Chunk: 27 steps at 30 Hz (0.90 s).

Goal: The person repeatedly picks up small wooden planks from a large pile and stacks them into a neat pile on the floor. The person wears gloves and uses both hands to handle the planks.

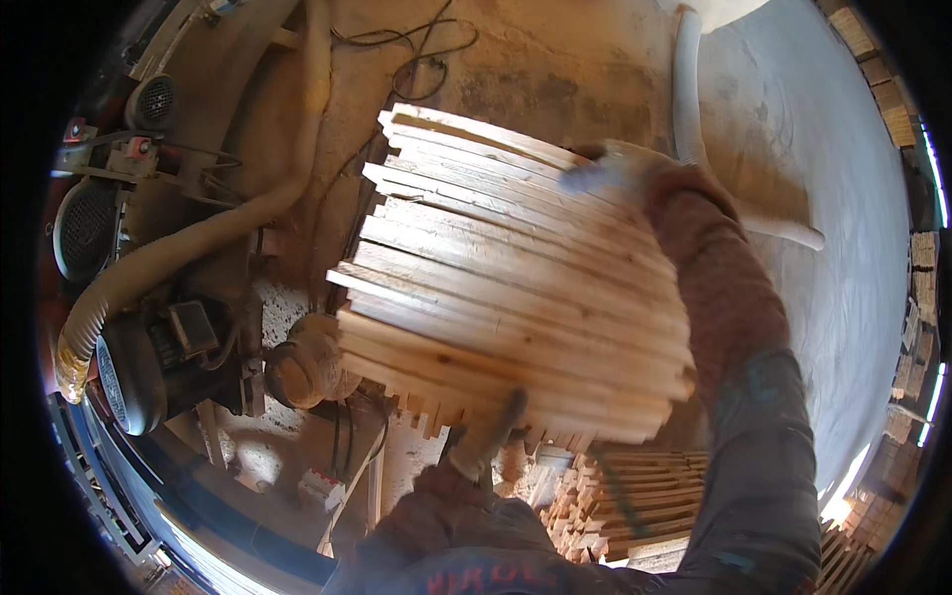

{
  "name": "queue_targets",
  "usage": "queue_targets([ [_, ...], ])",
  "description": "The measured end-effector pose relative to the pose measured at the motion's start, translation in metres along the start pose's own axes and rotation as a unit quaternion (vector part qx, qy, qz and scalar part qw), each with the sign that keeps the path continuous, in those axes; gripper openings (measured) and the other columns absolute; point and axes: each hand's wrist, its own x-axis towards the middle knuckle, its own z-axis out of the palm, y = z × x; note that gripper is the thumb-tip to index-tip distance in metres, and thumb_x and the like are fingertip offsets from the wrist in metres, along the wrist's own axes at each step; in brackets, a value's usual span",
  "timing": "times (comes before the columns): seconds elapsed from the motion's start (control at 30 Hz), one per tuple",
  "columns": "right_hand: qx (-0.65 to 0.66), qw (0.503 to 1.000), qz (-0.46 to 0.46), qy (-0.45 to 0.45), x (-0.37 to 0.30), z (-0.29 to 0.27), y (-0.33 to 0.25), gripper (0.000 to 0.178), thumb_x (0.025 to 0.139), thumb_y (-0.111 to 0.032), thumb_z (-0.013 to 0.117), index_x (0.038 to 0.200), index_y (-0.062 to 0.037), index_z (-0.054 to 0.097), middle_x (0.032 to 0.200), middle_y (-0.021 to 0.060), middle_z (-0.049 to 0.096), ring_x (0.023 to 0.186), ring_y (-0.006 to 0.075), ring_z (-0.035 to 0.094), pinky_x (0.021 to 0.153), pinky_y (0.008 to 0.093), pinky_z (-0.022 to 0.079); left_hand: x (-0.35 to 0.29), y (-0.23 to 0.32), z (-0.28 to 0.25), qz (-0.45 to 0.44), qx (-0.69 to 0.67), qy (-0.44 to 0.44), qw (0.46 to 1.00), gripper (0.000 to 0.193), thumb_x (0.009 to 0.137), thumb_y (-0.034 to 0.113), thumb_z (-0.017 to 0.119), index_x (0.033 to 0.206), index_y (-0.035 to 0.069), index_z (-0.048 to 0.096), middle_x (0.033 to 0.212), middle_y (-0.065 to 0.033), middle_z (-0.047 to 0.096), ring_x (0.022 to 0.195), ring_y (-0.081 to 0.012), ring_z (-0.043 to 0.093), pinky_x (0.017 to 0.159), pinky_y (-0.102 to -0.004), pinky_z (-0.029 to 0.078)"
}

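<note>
A wide layer of pale wooden slats [496, 268] lies side by side in front of me, their left ends uneven. My left hand [486, 441], in a worn glove with a dark thumb tip, is at the near edge. Its thumb lies over the top slat and its other fingers are hidden below. My right arm reaches round the right ends of the slats. At the far edge, my gloved right hand [620, 171] closes over the outermost slats, its fingers blurred by motion. The right ends of the slats are blurred too.
Below the slats are more stacked wooden strips [645, 496]. On the left stand a dark electric motor [139, 367] and a ribbed dust hose [208, 233]. A pale hose [687, 89] runs at the far right, and a black cable [426, 69] lies on the dusty floor.
</note>
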Motion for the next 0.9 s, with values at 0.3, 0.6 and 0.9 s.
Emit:
queue_targets([
  [0.3, -0.195, 0.967, 0.017, 0.164, 0.031, 0.037, 0.015, 0.11, 0.07, -0.089, 0.067, 0.152, -0.0178, 0.051, 0.142, 0.019, 0.063, 0.134, 0.0375, 0.056, 0.116, 0.0535, 0.035, 0.01, 0.022, 0.007, -0.057, 0.072, 0.006, 0.996, 0.069, 0.085, 0.077, 0.067, 0.094, 0.009, 0.064, 0.066, 0.0005, 0.056, 0.055, -0.0129, 0.055, 0.051, -0.0292, 0.043],
  [0.6, -0.194, 0.897, -0.049, 0.393, -0.069, 0.081, 0.064, 0.103, 0.085, -0.086, 0.053, 0.164, -0.0255, 0.027, 0.16, 0.0183, 0.042, 0.147, 0.0393, 0.039, 0.121, 0.06, 0.026, 0.002, -0.009, -0.002, -0.055, 0.22, -0.197, 0.954, 0.061, 0.086, 0.073, 0.07, 0.078, 0.013, 0.065, 0.067, 0.0022, 0.057, 0.058, -0.0086, 0.049, 0.055, -0.0264, 0.039],
  [0.9, 0.174, 0.849, 0.175, 0.467, -0.464, 0.321, 0.343, 0.079, 0.095, -0.055, 0.067, 0.156, -0.0125, 0.042, 0.145, 0.0196, 0.059, 0.134, 0.0342, 0.057, 0.112, 0.0451, 0.044, -0.054, -0.107, 0.107, 0.037, 0.468, -0.329, 0.82, 0.047, 0.095, 0.05, 0.072, 0.102, 0.003, 0.071, 0.088, -0.0026, 0.067, 0.077, -0.0111, 0.058, 0.072, -0.028, 0.049],
])
